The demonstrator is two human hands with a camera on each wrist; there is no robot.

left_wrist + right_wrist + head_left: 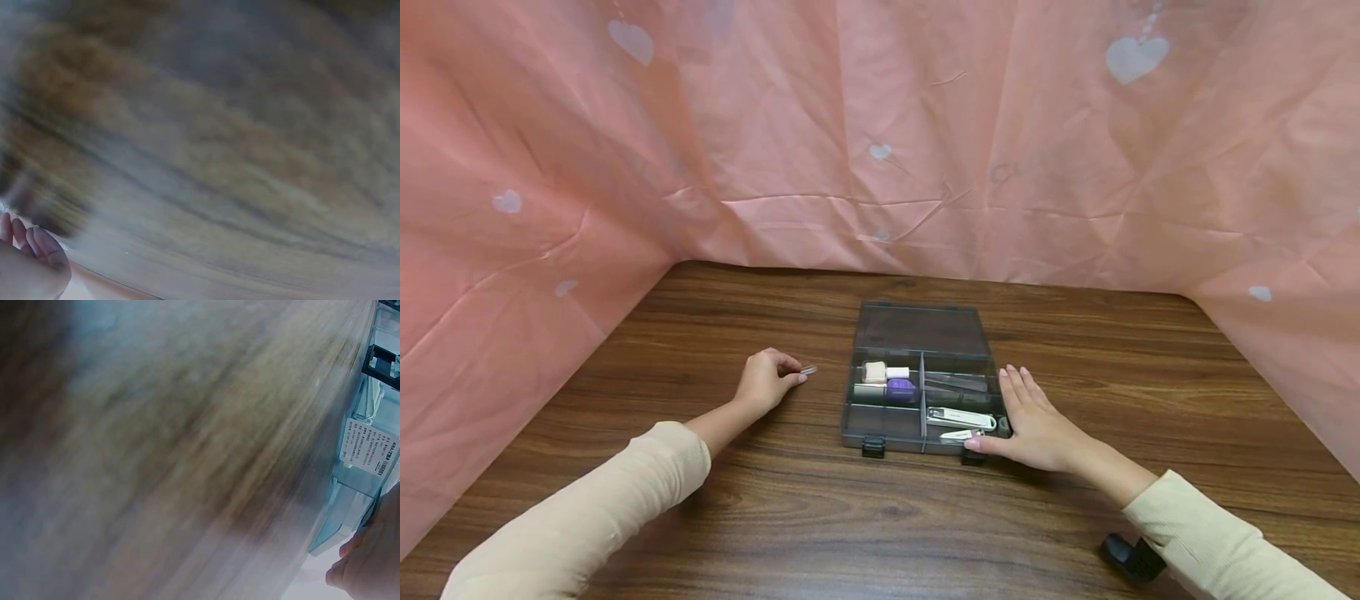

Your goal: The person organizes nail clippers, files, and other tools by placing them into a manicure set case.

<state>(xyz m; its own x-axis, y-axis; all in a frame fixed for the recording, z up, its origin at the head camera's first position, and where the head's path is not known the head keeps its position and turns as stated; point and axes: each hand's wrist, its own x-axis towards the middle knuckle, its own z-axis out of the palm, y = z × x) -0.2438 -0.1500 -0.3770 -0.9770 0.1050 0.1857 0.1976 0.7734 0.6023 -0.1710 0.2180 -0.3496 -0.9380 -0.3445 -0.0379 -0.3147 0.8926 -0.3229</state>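
Observation:
My left hand [767,383] pinches a small clear piece [808,369] between thumb and fingers, just above or on the table left of the box; its exact kind is too small to tell. With straight fingers, my right hand [1037,423] lies along the right side of a dark see-through divided box [859,423], its thumb at the front right corner. The box's lid [921,327] is folded back. In its left half lie a pale nail polish bottle [875,372] and a purple one [900,390]. Nail clippers [961,418], a smaller clipper [961,435] and dark flat strips [955,382] occupy the right half.
The box stands on a brown wood-grain table [820,517]. Pink cloth [940,167] with pale hearts hangs behind and at both sides. A black object [1131,558] is beside the right sleeve. In the right wrist view, a printed label [369,447] shows on the box.

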